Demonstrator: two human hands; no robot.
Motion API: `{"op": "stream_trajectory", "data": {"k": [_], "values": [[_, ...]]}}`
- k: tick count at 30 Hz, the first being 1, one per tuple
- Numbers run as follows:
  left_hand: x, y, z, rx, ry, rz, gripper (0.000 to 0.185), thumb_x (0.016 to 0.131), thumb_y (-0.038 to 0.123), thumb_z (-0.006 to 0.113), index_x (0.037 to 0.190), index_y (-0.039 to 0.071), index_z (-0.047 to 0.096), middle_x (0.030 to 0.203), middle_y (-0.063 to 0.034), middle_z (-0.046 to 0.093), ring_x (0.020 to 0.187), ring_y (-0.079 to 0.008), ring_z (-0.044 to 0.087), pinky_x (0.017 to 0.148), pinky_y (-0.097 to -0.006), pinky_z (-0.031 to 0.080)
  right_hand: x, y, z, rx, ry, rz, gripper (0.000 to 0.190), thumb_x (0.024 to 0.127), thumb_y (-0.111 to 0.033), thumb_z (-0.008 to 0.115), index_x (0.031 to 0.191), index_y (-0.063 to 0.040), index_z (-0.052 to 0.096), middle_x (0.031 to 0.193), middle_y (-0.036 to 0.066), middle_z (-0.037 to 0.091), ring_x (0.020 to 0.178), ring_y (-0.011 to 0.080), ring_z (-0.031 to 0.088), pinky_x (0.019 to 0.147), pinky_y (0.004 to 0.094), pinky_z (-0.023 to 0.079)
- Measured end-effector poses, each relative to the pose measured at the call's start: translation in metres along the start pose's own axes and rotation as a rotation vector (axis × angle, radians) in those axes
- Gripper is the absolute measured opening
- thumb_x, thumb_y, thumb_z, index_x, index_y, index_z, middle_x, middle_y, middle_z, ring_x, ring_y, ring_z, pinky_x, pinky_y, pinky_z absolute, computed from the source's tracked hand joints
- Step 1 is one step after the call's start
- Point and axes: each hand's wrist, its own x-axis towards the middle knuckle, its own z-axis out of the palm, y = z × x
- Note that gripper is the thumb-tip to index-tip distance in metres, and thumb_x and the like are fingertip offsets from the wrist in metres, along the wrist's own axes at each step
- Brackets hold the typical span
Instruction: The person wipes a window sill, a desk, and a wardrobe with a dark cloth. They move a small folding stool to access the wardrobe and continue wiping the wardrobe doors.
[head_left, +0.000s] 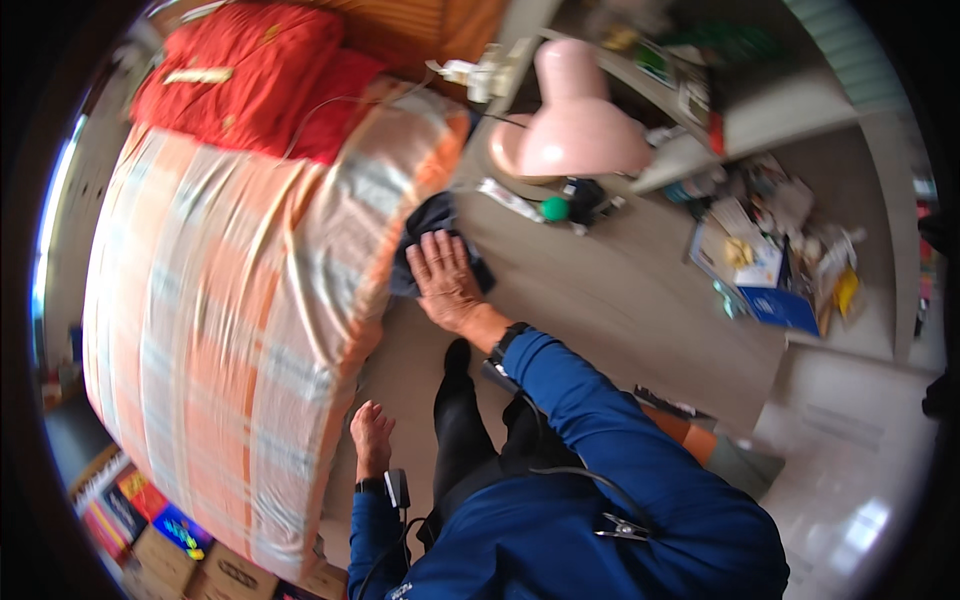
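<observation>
My right hand (445, 281) lies flat on a dark cloth (430, 216), holding it down at the left end of a grey-brown desktop (600, 300). Its fingers are extended and the cloth spreads out around them, close against the side of the bed. Lower down, my left hand (372, 433) hangs beside the mattress edge with its fingers loosely bent and nothing visible in it. A pink desk lamp (581, 127) stands farther back on the desk. Near its base lie a green ball-shaped object (555, 209) and a white strip-like item (510, 199).
A bed with a checked orange and white sheet (225, 300) fills the left, red bedding (240, 82) at its head. Papers and a blue booklet (780, 309) clutter the right shelf. Cardboard boxes (236, 571) stand at lower left. Cables run from my wrists.
</observation>
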Motion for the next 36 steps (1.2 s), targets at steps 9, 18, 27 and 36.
{"op": "stream_trajectory", "data": {"k": [9, 18, 27, 36], "values": [[-0.039, 0.051, 0.161, 0.352, -0.281, 0.854, 0.041, 0.101, 0.027, 0.062, 0.131, -0.001, 0.059, 0.115, -0.0043, 0.065, 0.1, -0.0113, 0.061, 0.086, -0.0259, 0.05, -0.147, 0.062, -0.077, -0.147, 0.131, -0.007, 0.051, 0.09, -0.013, 0.052, 0.141, -0.009, 0.055, 0.145, 0.016, 0.052, 0.136, 0.0384, 0.047, 0.114, 0.0574, 0.037], [-0.076, 0.024, 0.242, 0.34, -0.106, 0.85, 0.03, 0.096, 0.01, 0.067, 0.125, 0.002, 0.067, 0.084, 0.0073, 0.055, 0.076, -0.0016, 0.049, 0.068, -0.0184, 0.042, -0.388, 0.161, -0.168, -0.19, -0.222, 0.282, 0.067, 0.086, -0.001, 0.055, 0.151, -0.008, 0.043, 0.156, 0.017, 0.041, 0.146, 0.0403, 0.036, 0.12, 0.0597, 0.026], [-0.084, -0.008, 0.227, 0.697, 0.145, 1.219, 0.032, 0.095, 0.006, 0.066, 0.127, 0.001, 0.063, 0.111, -0.0126, 0.068, 0.097, -0.0224, 0.067, 0.083, -0.0322, 0.055, -0.487, 0.204, -0.217, -0.225, -0.31, 0.395, 0.089, 0.073, -0.007, 0.076, 0.152, -0.002, 0.037, 0.16, 0.023, 0.031, 0.149, 0.0468, 0.028, 0.121, 0.0611, 0.023], [-0.113, -0.061, 0.381, 1.282, -0.336, 1.598, 0.054, 0.086, 0.012, 0.07, 0.136, 0.0, 0.055, 0.148, -0.0262, 0.045, 0.129, -0.0488, 0.046, 0.112, -0.0562, 0.038, -0.362, 0.179, -0.188, 0.0, -0.209, 0.427, 0.096, 0.075, -0.041, 0.081, 0.15, 0.004, 0.041, 0.153, 0.029, 0.037, 0.143, 0.0515, 0.032, 0.12, 0.0621, 0.022]]}}
